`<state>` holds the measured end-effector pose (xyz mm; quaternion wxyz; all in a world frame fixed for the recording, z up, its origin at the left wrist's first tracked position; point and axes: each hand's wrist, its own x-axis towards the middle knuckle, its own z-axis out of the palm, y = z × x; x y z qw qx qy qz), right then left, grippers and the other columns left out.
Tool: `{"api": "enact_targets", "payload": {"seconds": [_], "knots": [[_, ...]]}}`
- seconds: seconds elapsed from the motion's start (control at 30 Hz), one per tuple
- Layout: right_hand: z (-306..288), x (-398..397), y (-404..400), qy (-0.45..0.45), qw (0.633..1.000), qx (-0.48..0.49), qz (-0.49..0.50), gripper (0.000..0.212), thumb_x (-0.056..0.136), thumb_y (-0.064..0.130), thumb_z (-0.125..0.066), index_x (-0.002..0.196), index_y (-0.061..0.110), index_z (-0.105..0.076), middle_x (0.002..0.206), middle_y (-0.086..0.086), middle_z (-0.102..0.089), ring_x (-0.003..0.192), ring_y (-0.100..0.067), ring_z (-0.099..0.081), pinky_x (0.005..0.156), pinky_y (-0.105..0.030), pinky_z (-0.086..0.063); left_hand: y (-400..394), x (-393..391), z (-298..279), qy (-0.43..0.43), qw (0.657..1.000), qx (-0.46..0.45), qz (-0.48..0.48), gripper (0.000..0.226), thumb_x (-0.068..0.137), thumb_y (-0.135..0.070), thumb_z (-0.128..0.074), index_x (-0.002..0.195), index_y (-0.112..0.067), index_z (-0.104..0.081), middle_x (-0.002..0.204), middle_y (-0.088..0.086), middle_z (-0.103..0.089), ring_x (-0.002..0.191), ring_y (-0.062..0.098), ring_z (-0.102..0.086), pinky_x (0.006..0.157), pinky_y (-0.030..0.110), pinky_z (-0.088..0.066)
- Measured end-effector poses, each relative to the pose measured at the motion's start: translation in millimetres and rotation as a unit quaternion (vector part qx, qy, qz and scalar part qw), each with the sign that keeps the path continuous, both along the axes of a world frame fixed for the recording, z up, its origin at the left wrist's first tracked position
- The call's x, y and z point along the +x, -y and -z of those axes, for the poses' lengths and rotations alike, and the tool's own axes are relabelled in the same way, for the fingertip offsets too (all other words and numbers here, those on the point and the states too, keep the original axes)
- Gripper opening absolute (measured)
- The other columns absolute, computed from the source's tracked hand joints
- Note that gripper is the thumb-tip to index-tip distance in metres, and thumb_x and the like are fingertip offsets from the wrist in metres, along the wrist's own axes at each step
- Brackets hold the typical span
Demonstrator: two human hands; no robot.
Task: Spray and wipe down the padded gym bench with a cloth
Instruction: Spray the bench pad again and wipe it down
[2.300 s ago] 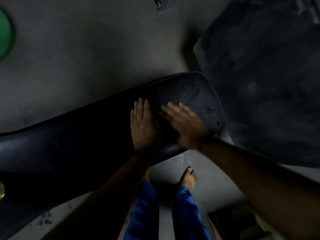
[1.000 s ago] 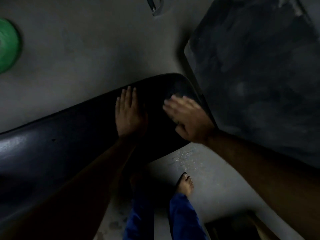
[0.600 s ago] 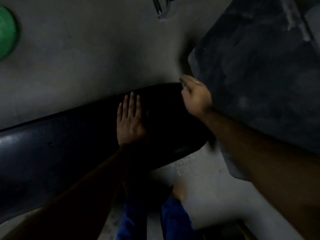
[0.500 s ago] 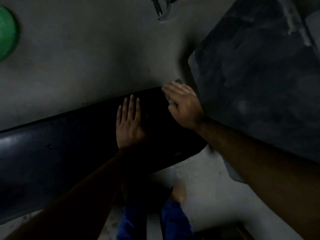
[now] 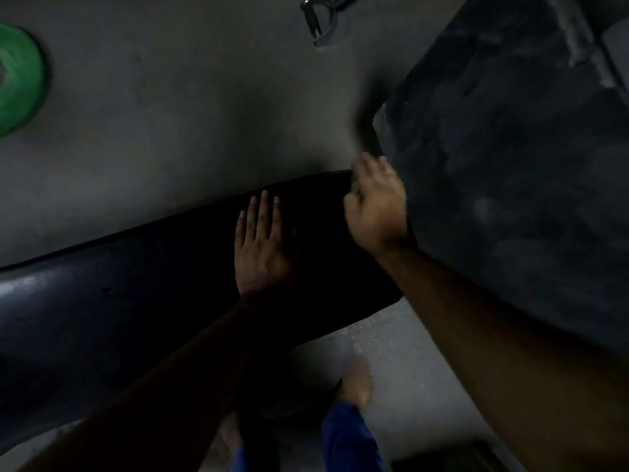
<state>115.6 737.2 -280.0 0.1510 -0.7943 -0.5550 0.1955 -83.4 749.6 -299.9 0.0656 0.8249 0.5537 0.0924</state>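
Note:
The black padded bench runs from the left edge to the middle of the head view, and its rounded end lies under my hands. My left hand lies flat on the padding with straight fingers. My right hand is blurred at the far corner of the bench end, fingers stretched out over the edge. A dark scrap shows between its thumb and fingers; whether that is the cloth I cannot tell. No spray bottle is in view.
A large dark mat or pad fills the right side, close to the bench end. A green weight plate lies far left, and a metal handle at the top. My bare foot stands on grey floor with droplets.
My right hand has swept from the middle of the bench end up to its far corner beside the dark mat. My left hand has stayed flat on the padding.

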Motion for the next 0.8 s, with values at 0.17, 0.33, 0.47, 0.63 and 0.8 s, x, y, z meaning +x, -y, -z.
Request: {"api": "enact_targets", "payload": {"seconds": [0.17,0.33,0.47,0.63,0.8], "knots": [[-1.7,-7.0,43.2,0.05,0.97,0.049,-0.234,0.074,0.077,0.034,-0.044,0.148,0.013,-0.047,0.157,-0.011,-0.042,0.148,-0.033,-0.031,0.121,-0.049,-0.025,-0.4,-1.7,-2.8,0.025,1.0,-0.018,-0.009,0.054,0.097,-0.033,-0.036,0.139,-0.002,-0.048,0.148,0.018,-0.043,0.14,0.031,-0.037,0.117,0.044,-0.025],[-6.7,-77.2,55.2,0.049,0.999,0.018,0.007,0.079,0.076,0.037,-0.043,0.15,0.007,-0.042,0.158,-0.016,-0.039,0.148,-0.038,-0.029,0.119,-0.056,-0.025,-4.4,-12.5,-16.5,0.128,0.99,-0.06,0.016,0.051,0.092,-0.025,-0.038,0.132,0.0,-0.054,0.143,0.02,-0.048,0.136,0.034,-0.041,0.114,0.048,-0.029],[0.3,-83.3,78.2,0.043,0.956,0.07,-0.28,0.077,0.073,0.034,-0.046,0.147,0.012,-0.048,0.155,-0.012,-0.044,0.147,-0.034,-0.034,0.119,-0.053,-0.028,11.6,-83.9,-30.3,0.098,0.994,0.006,-0.037,0.048,0.09,-0.019,-0.042,0.133,-0.001,-0.053,0.146,0.022,-0.043,0.137,0.037,-0.039,0.115,0.045,-0.026],[-6.9,-152.5,58.0,0.048,0.996,0.024,0.064,0.077,0.075,0.036,-0.044,0.147,0.011,-0.047,0.155,-0.014,-0.044,0.147,-0.036,-0.033,0.118,-0.057,-0.028,32.1,-145.0,-16.9,0.008,0.996,-0.073,-0.058,0.066,0.096,-0.045,-0.032,0.146,-0.003,-0.038,0.155,0.021,-0.029,0.145,0.035,-0.023,0.119,0.047,-0.017],[-5.3,-160.8,59.6,0.049,0.955,0.05,-0.288,0.076,0.075,0.034,-0.043,0.148,0.016,-0.047,0.155,-0.009,-0.044,0.147,-0.032,-0.034,0.118,-0.053,-0.029,29.4,-173.8,-27.4,0.116,0.989,-0.087,-0.026,0.055,0.096,-0.029,-0.034,0.14,0.002,-0.043,0.149,0.022,-0.039,0.14,0.035,-0.034,0.117,0.043,-0.02]]}}
